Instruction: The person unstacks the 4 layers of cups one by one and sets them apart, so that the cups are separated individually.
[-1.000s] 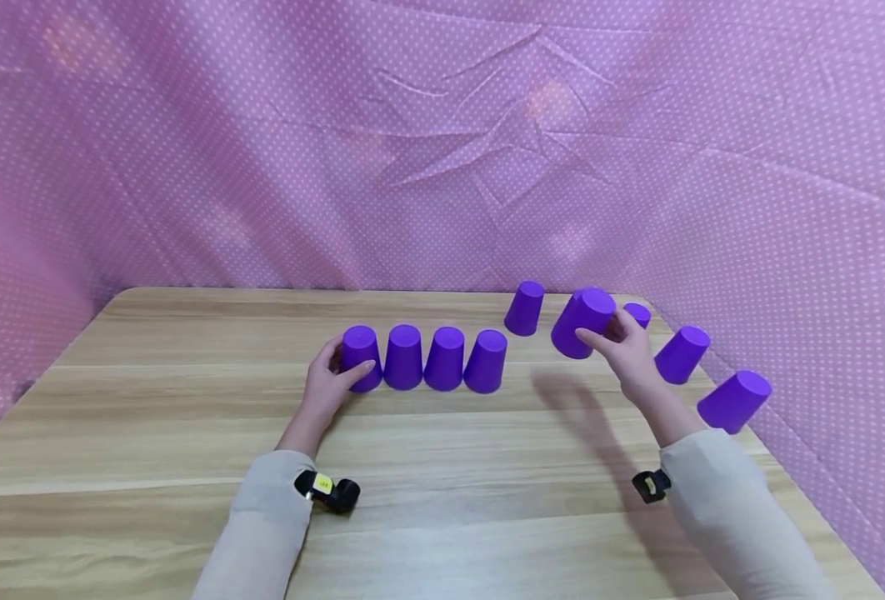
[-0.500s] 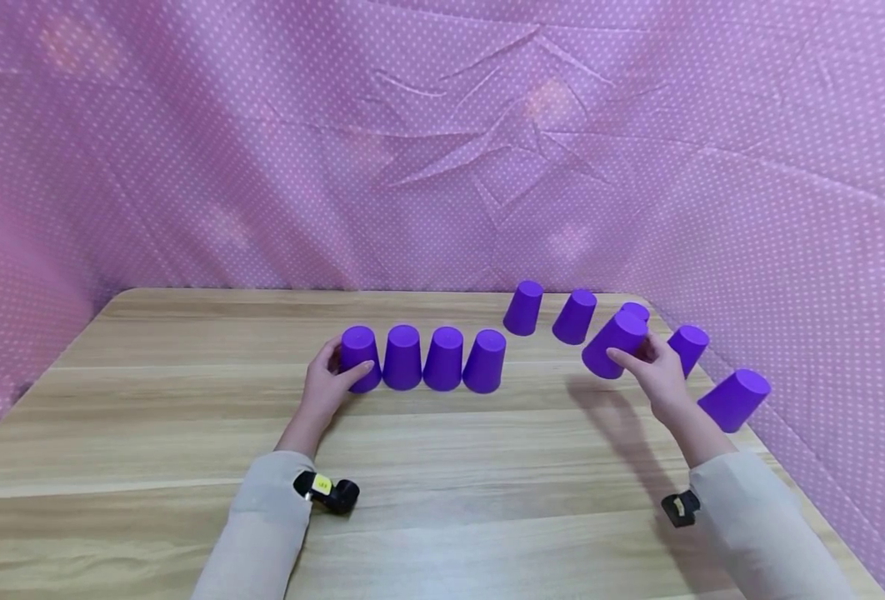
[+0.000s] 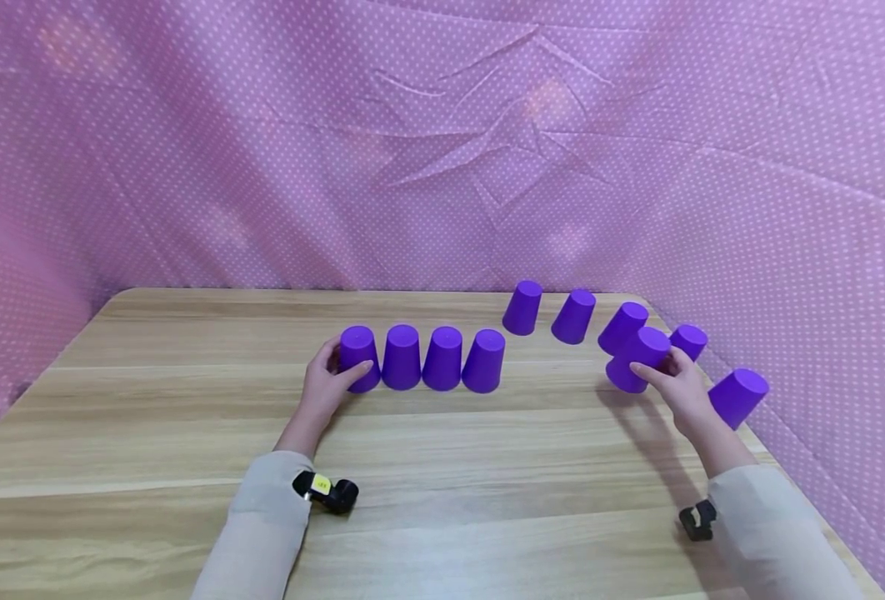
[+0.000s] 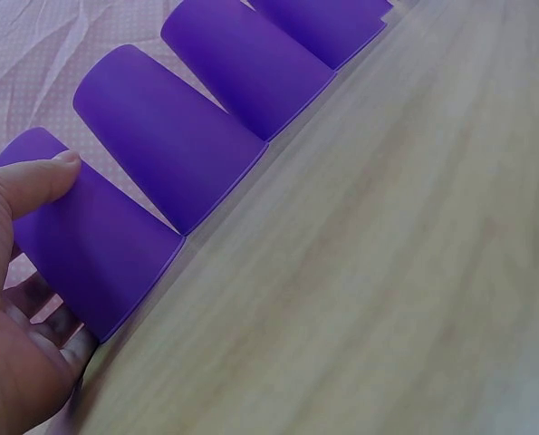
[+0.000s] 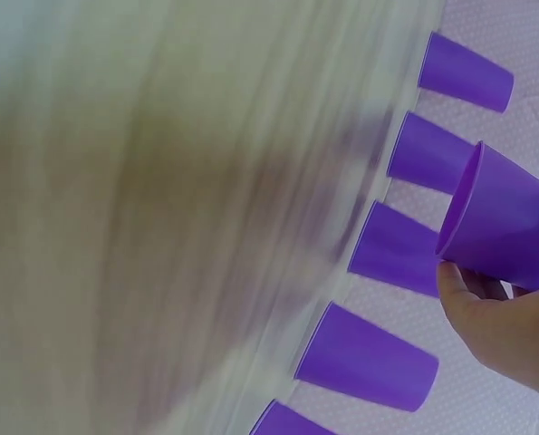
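My left hand grips the leftmost purple cup of a straight row on the table, thumb on its near side and fingers behind it. That cup stands upside down, its rim meeting the neighbouring cup in the left wrist view. At the right, my right hand holds another upside-down purple cup around its side. In the right wrist view this held cup is raised off the table, its rim edge facing the wood. It overlaps two standing cups behind it in the head view.
Several more upside-down purple cups stand spaced in a curve along the back right, from one cup to another near the right edge. The wooden table is backed by a pink dotted cloth.
My right hand has carried its cup rightward and nearer to me, passing in front of the curved line of cups. The left hand and its row have stayed in place.
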Demonstrator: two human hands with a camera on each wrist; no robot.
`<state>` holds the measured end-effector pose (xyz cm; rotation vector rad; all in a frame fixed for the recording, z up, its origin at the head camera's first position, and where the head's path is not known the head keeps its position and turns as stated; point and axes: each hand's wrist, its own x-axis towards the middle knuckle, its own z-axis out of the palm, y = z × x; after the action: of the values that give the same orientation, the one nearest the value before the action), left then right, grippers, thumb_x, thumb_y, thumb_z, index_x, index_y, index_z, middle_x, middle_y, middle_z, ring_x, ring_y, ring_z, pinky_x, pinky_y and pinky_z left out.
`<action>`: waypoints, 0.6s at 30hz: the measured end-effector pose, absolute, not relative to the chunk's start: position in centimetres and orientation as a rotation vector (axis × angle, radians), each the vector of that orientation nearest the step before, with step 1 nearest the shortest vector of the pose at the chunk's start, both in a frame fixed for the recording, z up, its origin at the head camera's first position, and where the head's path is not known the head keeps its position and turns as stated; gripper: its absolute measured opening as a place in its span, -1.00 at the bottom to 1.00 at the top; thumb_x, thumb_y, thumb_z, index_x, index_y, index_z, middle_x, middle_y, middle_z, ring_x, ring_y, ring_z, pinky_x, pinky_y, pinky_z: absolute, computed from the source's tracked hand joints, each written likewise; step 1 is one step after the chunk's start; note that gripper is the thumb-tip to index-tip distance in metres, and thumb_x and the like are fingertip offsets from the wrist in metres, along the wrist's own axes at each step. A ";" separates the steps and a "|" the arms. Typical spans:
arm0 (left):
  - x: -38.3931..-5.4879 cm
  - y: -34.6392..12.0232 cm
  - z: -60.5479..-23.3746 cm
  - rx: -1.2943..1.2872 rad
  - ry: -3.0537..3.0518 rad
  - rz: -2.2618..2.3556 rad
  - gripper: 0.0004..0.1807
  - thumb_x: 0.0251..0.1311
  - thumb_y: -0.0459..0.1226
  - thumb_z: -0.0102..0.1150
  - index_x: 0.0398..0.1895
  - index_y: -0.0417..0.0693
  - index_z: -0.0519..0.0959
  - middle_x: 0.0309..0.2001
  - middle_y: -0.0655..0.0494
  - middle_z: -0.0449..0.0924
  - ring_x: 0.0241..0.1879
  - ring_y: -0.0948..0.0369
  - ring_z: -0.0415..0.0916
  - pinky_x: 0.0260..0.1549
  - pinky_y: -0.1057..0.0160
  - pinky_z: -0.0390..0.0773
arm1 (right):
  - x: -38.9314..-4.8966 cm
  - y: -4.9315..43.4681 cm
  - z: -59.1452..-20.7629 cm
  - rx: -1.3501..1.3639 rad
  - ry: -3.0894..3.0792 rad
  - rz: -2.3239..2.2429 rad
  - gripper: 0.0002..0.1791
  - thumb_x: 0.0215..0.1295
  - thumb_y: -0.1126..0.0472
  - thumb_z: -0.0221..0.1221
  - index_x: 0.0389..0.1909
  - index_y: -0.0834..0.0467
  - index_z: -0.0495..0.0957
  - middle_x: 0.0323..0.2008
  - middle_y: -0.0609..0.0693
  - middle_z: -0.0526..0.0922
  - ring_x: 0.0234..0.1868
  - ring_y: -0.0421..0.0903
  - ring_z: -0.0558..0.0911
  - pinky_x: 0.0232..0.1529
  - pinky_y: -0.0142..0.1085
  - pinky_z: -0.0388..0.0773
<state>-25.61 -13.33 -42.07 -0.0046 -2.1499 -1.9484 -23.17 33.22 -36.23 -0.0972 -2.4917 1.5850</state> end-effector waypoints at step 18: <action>-25.7 -13.3 -42.1 -0.011 -2.133 -1.957 -0.30 -0.09 -0.35 0.25 0.17 -0.21 0.20 0.03 -0.18 0.30 0.03 0.04 0.24 0.05 0.19 0.20 | -24.7 37.5 -38.2 -0.288 -2.470 1.676 -0.14 -0.02 0.06 0.24 0.21 0.33 0.04 0.12 0.33 0.20 0.08 0.06 0.28 0.05 -0.24 0.27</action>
<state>-25.68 -13.33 -42.10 -0.0107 -2.1325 -1.9574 -24.70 37.50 -38.17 -0.2884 -2.4699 1.6757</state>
